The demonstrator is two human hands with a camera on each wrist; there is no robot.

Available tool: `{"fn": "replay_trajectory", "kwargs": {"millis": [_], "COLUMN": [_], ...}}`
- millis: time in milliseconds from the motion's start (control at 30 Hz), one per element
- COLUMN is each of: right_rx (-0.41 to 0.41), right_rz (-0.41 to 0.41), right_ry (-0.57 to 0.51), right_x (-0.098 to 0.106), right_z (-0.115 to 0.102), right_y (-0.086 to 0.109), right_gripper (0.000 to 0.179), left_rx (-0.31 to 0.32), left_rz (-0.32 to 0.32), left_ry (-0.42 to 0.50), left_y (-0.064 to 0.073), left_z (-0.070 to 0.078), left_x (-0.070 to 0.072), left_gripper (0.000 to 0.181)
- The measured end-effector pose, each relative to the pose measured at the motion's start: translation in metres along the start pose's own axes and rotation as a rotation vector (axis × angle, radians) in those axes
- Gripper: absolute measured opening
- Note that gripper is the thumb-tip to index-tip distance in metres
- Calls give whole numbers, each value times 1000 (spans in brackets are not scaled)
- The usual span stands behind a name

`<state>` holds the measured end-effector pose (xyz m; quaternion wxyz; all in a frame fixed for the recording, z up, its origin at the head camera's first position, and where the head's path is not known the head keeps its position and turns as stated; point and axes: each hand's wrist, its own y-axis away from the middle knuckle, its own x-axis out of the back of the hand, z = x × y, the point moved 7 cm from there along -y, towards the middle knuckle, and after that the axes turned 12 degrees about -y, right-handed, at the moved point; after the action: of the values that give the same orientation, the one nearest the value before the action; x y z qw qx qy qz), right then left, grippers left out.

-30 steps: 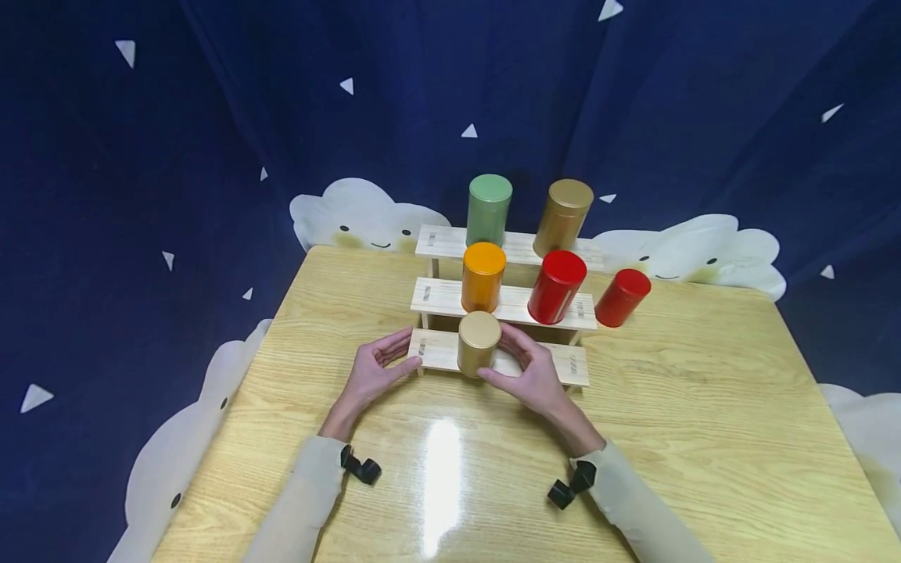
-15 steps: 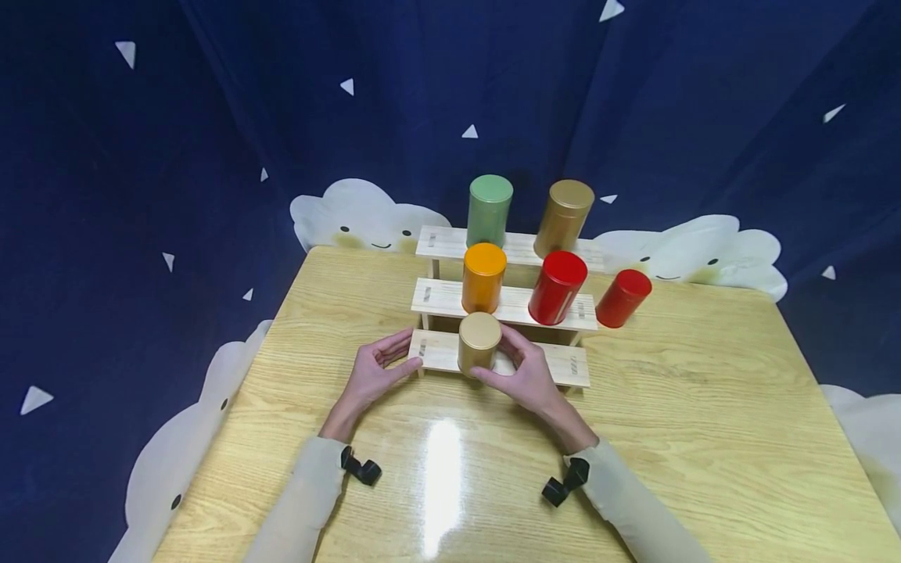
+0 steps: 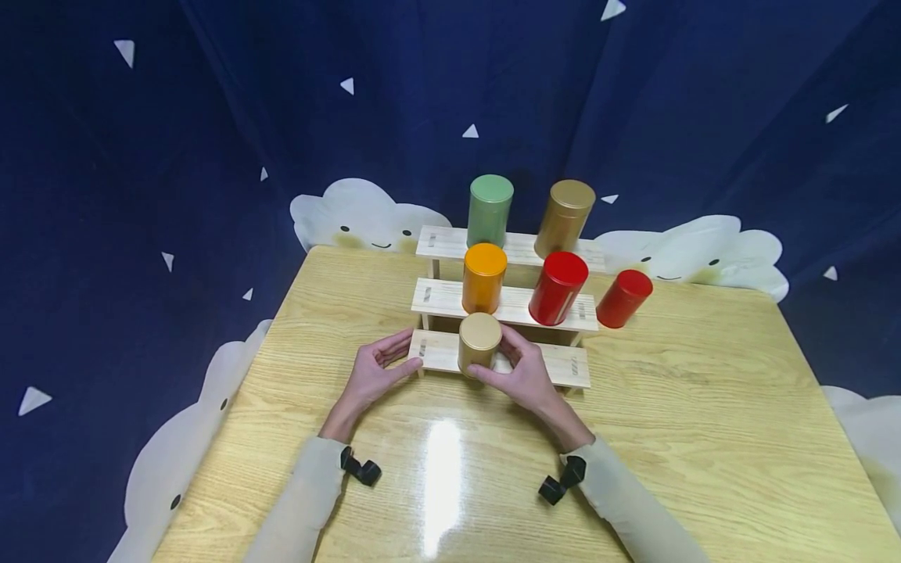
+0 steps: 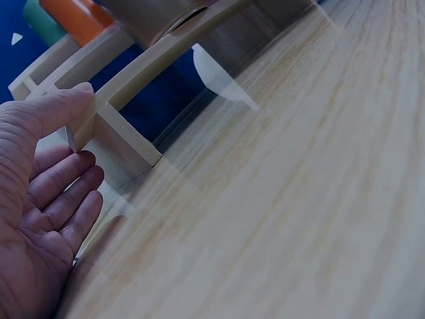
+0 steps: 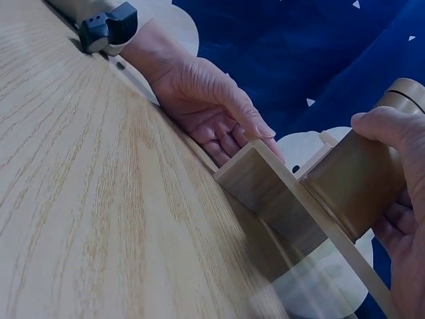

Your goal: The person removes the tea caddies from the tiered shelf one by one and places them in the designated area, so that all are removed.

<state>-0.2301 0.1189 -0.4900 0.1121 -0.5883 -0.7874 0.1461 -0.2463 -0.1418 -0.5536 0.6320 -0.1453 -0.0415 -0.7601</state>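
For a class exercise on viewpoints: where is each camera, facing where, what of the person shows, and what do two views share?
Head: on the head, facing forward and down at the shelf and cans; left grip, right grip, sleeves show.
Left wrist: on that wrist, facing the shelf's left end; left grip shows.
Right wrist: on that wrist, facing leftward past the front gold can; both grips and left sleeve show.
Wrist views share shelf and left grip.
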Motion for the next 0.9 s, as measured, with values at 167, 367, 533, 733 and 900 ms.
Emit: {"fn": "replay_trajectory", "kwargs": {"millis": [167, 367, 533, 733, 900], "right_rx": [5, 3, -24, -39, -37], "right_rz": [6, 11, 28, 37, 47], "right_ry": [8, 20, 17, 16, 27], "right_x": [0, 1, 1, 0, 1], "right_z": [0, 0, -1, -2, -3], "right_y": [0, 0, 0, 1, 2], "right_gripper": [75, 75, 72, 72, 72], "left_rx": [-6, -13, -8, -4, 5], "left_rz": [2, -7, -12, -16, -19], "left_ry": [4, 12, 7, 11, 13], "left_y": [0, -1, -1, 0, 0], "left_z": [1, 2, 3, 2, 1], "left_x": [0, 0, 1, 1, 1], "left_gripper": [57, 58, 59, 59, 59]}}
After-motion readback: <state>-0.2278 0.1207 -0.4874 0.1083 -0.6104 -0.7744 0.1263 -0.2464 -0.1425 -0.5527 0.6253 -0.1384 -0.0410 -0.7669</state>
